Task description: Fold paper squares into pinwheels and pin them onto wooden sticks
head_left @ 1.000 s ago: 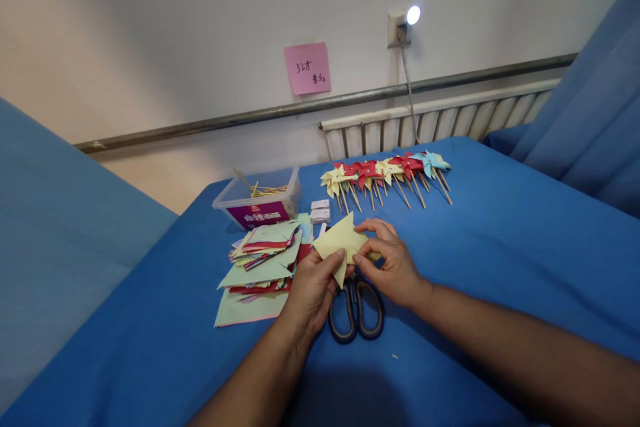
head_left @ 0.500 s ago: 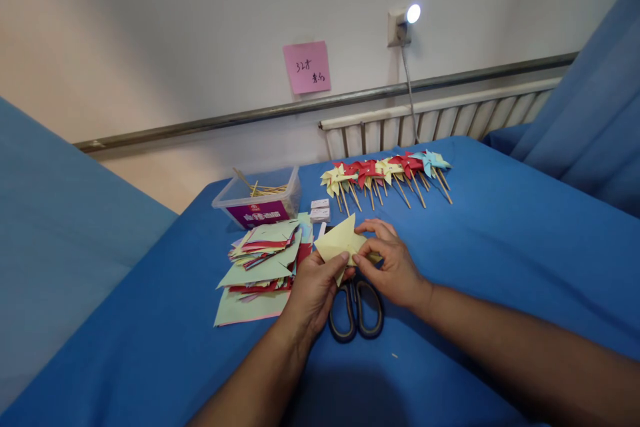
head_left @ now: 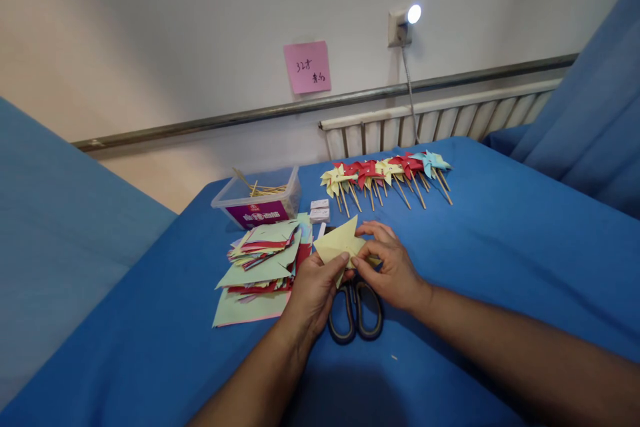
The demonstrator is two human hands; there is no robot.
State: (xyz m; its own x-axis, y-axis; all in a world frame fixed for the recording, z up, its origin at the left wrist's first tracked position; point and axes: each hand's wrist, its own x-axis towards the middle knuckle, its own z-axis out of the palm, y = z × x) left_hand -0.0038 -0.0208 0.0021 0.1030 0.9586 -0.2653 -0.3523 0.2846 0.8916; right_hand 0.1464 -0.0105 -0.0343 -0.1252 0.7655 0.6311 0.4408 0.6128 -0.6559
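A pale yellow paper pinwheel [head_left: 338, 241] with folded blades is held between both hands, above the blue cloth. My left hand [head_left: 315, 287] pinches it from the lower left, its thumb pressed near the centre. From the right, my right hand [head_left: 387, 263] grips a folded blade, thumb and forefinger meeting close to the middle. Whether a pin is at the centre is too small to tell. Just below the hands lie scissors [head_left: 369, 330] with dark handles; their blades are hidden beneath the hands and paper.
Stacked cut paper sheets [head_left: 260, 270] lie to the left. Behind them stands a clear plastic box [head_left: 295, 197] holding wooden sticks, with small white boxes [head_left: 319, 212] beside it. Several finished pinwheels [head_left: 367, 170] lie at the back. A radiator [head_left: 450, 117] and metal rail [head_left: 240, 118] run along the wall.
Almost nothing differs. Both hands keep the same hold on the yellow paper pinwheel, with only a slight shift of the fingers and paper.
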